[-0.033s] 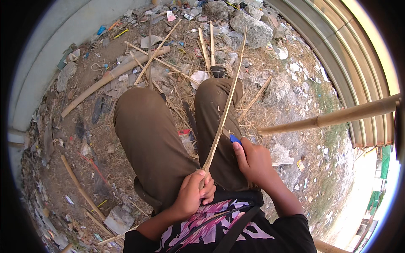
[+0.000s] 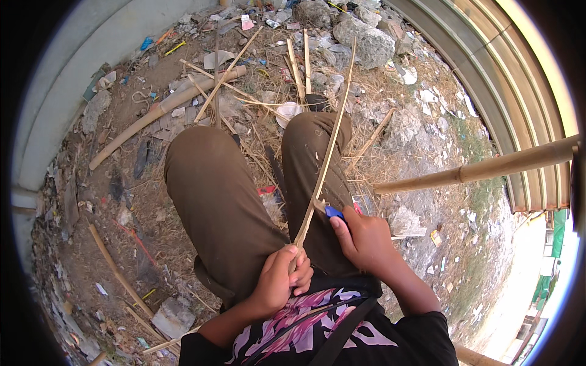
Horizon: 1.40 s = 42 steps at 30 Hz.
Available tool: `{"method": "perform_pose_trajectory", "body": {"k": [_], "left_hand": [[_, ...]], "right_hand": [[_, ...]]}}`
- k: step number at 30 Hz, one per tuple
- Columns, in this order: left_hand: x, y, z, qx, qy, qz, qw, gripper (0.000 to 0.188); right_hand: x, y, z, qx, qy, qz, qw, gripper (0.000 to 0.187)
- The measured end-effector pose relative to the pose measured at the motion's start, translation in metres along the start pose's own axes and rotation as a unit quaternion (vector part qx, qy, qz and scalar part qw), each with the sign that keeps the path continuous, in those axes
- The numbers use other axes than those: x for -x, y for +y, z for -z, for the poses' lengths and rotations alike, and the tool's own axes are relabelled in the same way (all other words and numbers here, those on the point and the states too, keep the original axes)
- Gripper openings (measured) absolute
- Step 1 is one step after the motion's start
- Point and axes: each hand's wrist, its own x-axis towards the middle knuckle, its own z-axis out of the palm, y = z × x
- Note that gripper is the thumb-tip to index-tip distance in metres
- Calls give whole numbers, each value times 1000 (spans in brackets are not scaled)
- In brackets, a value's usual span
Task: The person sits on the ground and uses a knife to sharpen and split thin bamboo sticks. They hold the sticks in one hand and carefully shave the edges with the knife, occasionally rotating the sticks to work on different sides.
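Note:
A long, thin bamboo strip (image 2: 330, 145) slants from my lap up past my right knee, its tip pointing far ahead. My left hand (image 2: 282, 277) is closed around its near end, close to my waist. In my right hand (image 2: 366, 239) is a knife with a blue handle (image 2: 333, 211), gripped with the thumb along it. Its short blade meets the strip at the lower middle, over my right thigh. Small pale shavings cling by the blade and on my brown trousers (image 2: 210, 201).
Several cut bamboo strips (image 2: 229, 74) lie beyond my knees, beside a thick bamboo pole (image 2: 160, 111). Another pole (image 2: 476, 172) juts in from the right. Rocks (image 2: 364, 43) and litter cover the ground. A pale wall (image 2: 79, 67) stands left, corrugated sheeting (image 2: 482, 55) right.
My right hand and the knife have slid a little along the strip, nearer to my left hand. A thin curled sliver now shows beyond my knees. My left hand keeps its place.

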Motion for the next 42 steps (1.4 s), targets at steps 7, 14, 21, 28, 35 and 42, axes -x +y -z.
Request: {"method": "perform_pose_trajectory", "body": {"k": [7,14,21,28,35,42], "left_hand": [[1,0,2,-30,-10,4,1000,29],[4,-8,0,-25,-3,4,1000,30],[3,-2,-1,-16,-29,2,999,29],[-1,2,0,4,-10,11,1000,30],[-1,4,4,19,-42,33,998,29],[-2,5,4,23,-30,25,999,31]], "right_hand": [[4,-11,-8,81,14,59,995,38],[-30,18,-21,138,96,7,986,46],[-44,39,-2,48,78,-79,993,46],[-5,10,5,55,62,64,994,40],[-14,4,-12,70,44,119,990,47],[-19,0,-22,92,55,93,990,46]]}}
